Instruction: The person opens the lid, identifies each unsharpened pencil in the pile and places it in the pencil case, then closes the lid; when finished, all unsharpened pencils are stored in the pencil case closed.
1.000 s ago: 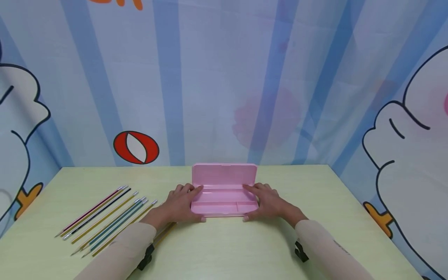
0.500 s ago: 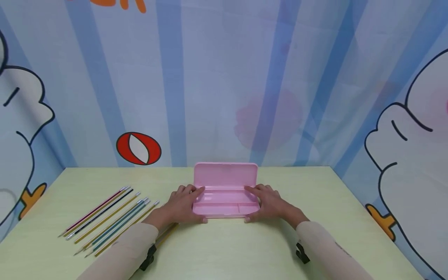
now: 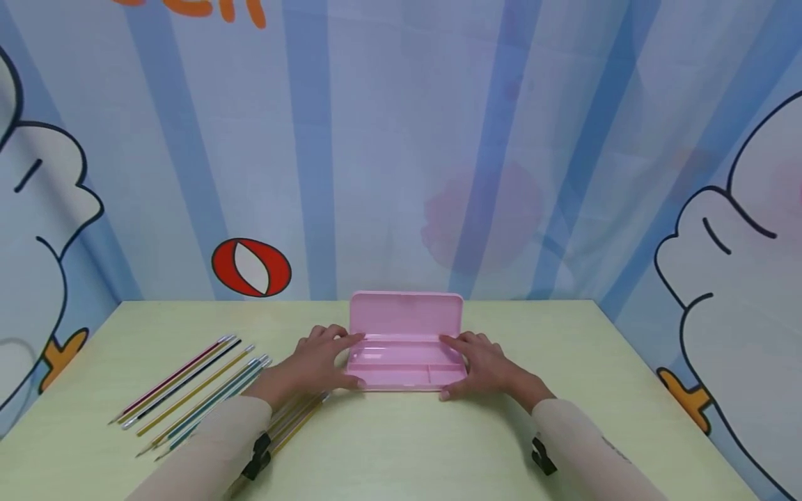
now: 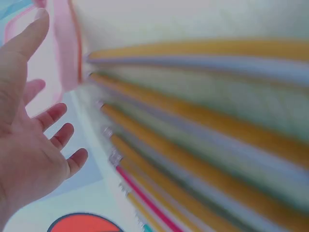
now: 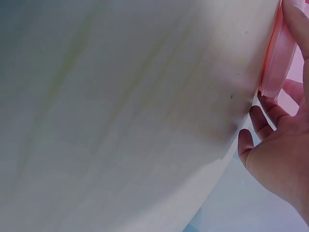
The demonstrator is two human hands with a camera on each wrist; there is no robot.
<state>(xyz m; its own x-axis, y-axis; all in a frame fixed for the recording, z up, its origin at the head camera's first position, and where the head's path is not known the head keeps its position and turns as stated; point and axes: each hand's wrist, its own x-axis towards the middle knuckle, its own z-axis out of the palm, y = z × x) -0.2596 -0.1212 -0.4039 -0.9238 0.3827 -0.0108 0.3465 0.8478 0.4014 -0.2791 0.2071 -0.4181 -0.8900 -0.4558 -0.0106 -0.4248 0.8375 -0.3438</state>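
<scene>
An open pink pencil case [image 3: 406, 314] lies on the table, its lid raised at the back and its divided tray bare. My right hand [image 3: 490, 366] grips the right end, thumb at the front edge and fingers behind in the right wrist view. My left hand [image 3: 313, 362] is spread at the left end, thumb and fingers apart; the left wrist view shows a gap between its palm and the case [image 4: 69, 48]. Beneath the left wrist lie several yellow pencils [image 3: 299, 424], partly hidden by the forearm.
Left of the left arm, several more pencils [image 3: 195, 390] in yellow, teal, dark and magenta lie slanted side by side on the pale table [image 3: 413, 452]. Behind the table's far edge hangs a blue striped cloth [image 3: 388, 174] with cartoon prints.
My left hand has let go of the pencil case and drawn slightly left, uncovering more of the pencils beneath its wrist. The right hand keeps its grip. The head view has shifted a little.
</scene>
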